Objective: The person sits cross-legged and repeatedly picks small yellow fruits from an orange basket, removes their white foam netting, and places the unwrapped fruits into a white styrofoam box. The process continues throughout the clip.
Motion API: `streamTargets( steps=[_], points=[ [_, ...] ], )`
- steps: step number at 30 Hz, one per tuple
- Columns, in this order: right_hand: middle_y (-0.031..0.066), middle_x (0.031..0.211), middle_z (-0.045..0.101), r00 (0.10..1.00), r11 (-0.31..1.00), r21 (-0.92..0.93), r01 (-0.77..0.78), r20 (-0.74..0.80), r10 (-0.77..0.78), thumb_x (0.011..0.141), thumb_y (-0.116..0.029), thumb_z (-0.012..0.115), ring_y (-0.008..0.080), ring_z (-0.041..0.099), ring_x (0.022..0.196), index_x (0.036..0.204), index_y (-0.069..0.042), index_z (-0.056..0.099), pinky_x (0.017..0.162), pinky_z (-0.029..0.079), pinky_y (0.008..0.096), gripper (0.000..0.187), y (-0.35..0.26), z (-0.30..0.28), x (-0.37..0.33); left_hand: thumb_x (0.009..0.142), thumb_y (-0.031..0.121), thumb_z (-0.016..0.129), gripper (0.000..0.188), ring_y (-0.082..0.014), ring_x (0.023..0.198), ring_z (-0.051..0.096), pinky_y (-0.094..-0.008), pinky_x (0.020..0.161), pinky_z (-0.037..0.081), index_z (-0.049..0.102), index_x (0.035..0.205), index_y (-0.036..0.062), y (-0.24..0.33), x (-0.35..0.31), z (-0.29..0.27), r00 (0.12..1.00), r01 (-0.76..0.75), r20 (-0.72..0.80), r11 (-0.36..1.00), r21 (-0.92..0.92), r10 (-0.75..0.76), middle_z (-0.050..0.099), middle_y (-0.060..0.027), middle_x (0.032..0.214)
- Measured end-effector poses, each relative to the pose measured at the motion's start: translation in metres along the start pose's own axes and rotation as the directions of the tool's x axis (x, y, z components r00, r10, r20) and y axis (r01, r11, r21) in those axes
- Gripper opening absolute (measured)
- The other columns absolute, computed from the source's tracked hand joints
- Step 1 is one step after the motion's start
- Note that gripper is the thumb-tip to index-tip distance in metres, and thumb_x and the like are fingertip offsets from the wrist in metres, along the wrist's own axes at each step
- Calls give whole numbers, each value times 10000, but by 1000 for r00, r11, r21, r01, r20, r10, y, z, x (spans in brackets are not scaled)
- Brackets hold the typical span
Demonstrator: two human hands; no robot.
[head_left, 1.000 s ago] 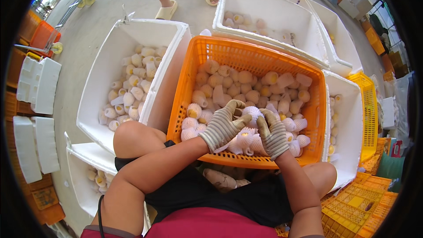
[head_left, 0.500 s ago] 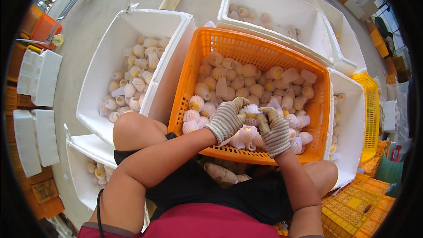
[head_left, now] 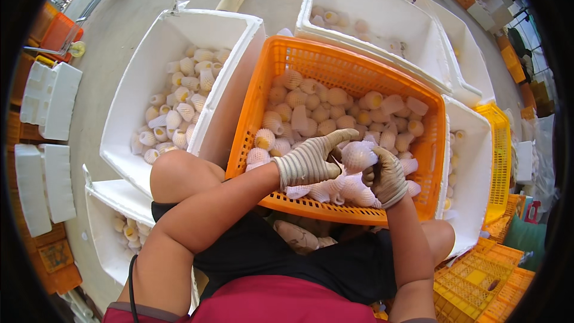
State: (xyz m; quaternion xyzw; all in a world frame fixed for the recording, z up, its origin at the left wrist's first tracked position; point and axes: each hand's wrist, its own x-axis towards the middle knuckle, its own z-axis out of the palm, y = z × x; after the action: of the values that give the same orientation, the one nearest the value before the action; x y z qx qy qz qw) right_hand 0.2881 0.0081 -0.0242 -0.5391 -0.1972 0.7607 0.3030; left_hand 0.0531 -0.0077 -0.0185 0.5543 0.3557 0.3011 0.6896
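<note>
An orange plastic crate (head_left: pixel 335 60) in front of me is full of yellow fruit in white foam net sleeves. My left hand (head_left: pixel 311 160), in a knit work glove, reaches over the crate's near edge with its fingers against a wrapped fruit (head_left: pixel 357 155). My right hand (head_left: pixel 387 174), also gloved, grips that same wrapped fruit from the right. Both hands meet over the near right part of the crate.
White foam boxes with wrapped fruit stand around: one at the left (head_left: pixel 143 72), one behind (head_left: pixel 359 0), one at the right (head_left: pixel 478 173), one by my left knee (head_left: pixel 104 227). Yellow crates (head_left: pixel 478 275) sit at the lower right. Another person's feet (head_left: pixel 230 0) stand at the top.
The view has shifted, so the crate sits a little lower and nearer. My hands have stayed together over the crate's near edge, and a wrapped fruit has come up between them.
</note>
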Motion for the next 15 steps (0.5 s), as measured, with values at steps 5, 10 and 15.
streamTargets(
  steps=[5, 10, 15],
  points=[
    [23, 620, 536, 974, 972, -77, 224, 51, -220, 911, -455, 617, 124, 510, 527, 884, -89, 568, 495, 437, 253, 370, 13, 13, -6, 858, 107, 692, 590, -107, 884, 597, -258, 775, 514, 433, 1383, 31, -11, 3, 7, 983, -62, -147, 955, 291, 109, 640, -74, 1027],
    [69, 1051, 614, 821, 669, -476, 571, 310, -480, 825, -252, 787, 122, 584, 968, 1198, 23, 526, 835, 502, 268, 532, 7, 45, -19, 884, 239, 703, 456, -57, 685, 553, -222, 593, 471, 519, 1236, 16, -14, 1, 4, 981, 25, -196, 995, 98, -6, 624, -12, 836],
    [115, 1190, 584, 764, 589, -499, 636, 298, -573, 863, -243, 747, 163, 566, 1063, 1311, 29, 475, 898, 482, 289, 590, 19, 39, -11, 919, 293, 642, 278, -209, 611, 604, -316, 561, 481, 592, 956, 21, -21, 4, 6, 936, 87, -341, 885, 457, 84, 636, -102, 721]
  ],
)
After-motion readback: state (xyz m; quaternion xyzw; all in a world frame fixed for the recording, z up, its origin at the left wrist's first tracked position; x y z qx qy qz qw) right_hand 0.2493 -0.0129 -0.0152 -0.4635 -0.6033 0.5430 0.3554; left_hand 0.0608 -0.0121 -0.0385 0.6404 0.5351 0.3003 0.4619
